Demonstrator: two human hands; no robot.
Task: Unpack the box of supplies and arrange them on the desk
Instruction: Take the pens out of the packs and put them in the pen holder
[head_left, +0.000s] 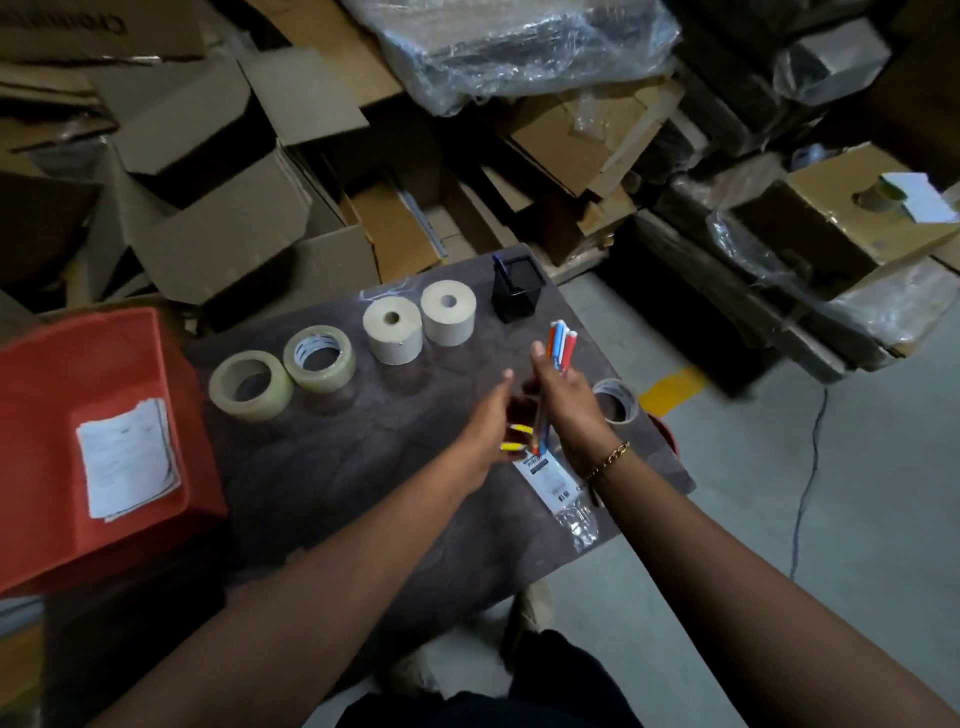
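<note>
Gripping slim coloured pens (561, 343), the right hand (563, 402) hides their middles. Beside it, the left hand (485, 431) blurs; its hold is unclear.

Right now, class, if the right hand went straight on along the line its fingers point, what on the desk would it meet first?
Most likely the black mesh pen holder, standing just beyond the right hand and the pens it grips. Only bare desk seems to lie between them, though one view leaves depth uncertain.

Print on pen packaging (545, 475) too blurred to read, cardboard lettering (111, 23) perhaps upside-down, illegible
</note>
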